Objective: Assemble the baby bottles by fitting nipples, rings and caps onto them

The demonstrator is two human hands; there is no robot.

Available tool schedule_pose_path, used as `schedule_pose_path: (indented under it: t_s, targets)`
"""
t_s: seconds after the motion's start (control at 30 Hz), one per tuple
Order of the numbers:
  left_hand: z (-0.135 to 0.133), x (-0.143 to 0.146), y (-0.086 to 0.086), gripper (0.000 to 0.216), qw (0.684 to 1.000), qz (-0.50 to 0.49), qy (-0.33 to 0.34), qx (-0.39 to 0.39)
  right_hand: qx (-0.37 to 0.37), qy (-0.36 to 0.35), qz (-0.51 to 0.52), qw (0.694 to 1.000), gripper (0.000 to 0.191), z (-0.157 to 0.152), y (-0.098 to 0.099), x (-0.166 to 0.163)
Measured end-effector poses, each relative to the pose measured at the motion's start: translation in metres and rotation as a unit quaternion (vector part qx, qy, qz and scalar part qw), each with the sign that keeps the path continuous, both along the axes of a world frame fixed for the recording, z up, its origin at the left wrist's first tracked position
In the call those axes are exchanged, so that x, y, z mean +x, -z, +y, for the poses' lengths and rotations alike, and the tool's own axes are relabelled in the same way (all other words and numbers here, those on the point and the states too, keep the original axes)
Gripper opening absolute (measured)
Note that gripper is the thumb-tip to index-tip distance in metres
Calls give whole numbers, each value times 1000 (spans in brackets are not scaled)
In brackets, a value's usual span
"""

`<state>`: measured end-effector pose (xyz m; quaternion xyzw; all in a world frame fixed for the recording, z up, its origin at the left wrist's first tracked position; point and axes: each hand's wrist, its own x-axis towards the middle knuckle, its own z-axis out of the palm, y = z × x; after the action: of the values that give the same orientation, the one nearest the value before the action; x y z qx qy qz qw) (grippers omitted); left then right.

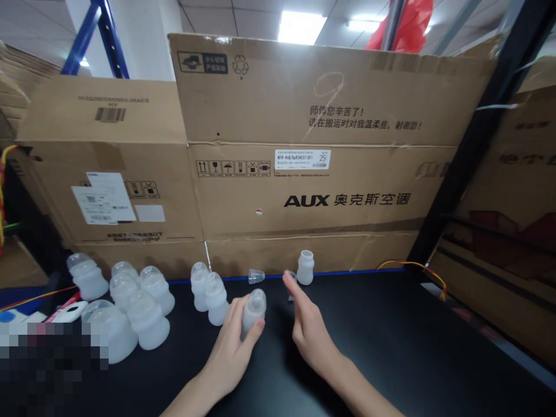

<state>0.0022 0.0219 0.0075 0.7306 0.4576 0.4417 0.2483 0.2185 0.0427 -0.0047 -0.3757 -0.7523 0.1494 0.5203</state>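
My left hand is wrapped round a small frosted baby bottle, which has a clear dome cap on top. My right hand is to its right with fingers stretched out and nothing visible in its grip. Partly hidden behind the right fingertips is a small clear piece; whether they touch it I cannot tell. Beyond that hand an uncapped frosted bottle stands upright. A loose clear cap lies on its side behind the held bottle.
Two capped bottles stand left of my left hand, and several more bottles cluster farther left. A large cardboard panel walls off the back of the black table. Dark rack posts and thin wires are at the sides.
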Motion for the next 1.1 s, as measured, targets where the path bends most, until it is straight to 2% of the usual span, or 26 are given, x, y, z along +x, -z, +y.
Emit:
schedule_pose_path:
  t_s: [0.1, 0.27, 0.4, 0.57, 0.73, 0.8, 0.87, 0.97, 1.0, 1.03, 1.1]
  targets:
    - [4, 0, 4, 32, 999, -36, -17, -33, 42, -33, -143, 988, 79, -4, 0, 1]
    - [8, -2, 6, 37, 995, -67, -61, -49, 40, -46, -246, 967, 67, -14, -11, -1]
    - [15, -6, 5, 38, 990, -99, -94, -36, 35, -51, -274, 960, 65, -17, -16, -1]
    - [27, -15, 9, 43, 983, -125, -130, -24, 34, -57, -278, 958, 75, -16, -12, -1]
    - [32, -20, 13, 60, 972, -151, -181, 1, 28, -76, -251, 965, 99, -13, -10, 1]
    - [30, -17, 11, 66, 971, -149, -185, 29, 27, -96, -231, 968, 103, -13, -14, 3]
    - [25, -13, 8, 75, 970, -118, -193, 90, 22, -111, -224, 968, 98, -15, -18, 3]
    - [10, -6, 2, 90, 947, -38, -221, 232, 8, -107, -250, 962, 81, -19, -23, 2]
    - [3, -4, 0, 90, 939, -13, -212, 271, 7, -101, -266, 959, 72, -21, -24, 1]
    - [-3, -2, -3, 86, 938, 13, -183, 294, 9, -98, -284, 954, 64, -23, -24, -1]
    - [-15, 0, -7, 73, 953, 63, -70, 286, 25, -99, -322, 941, 51, -27, -23, -6]
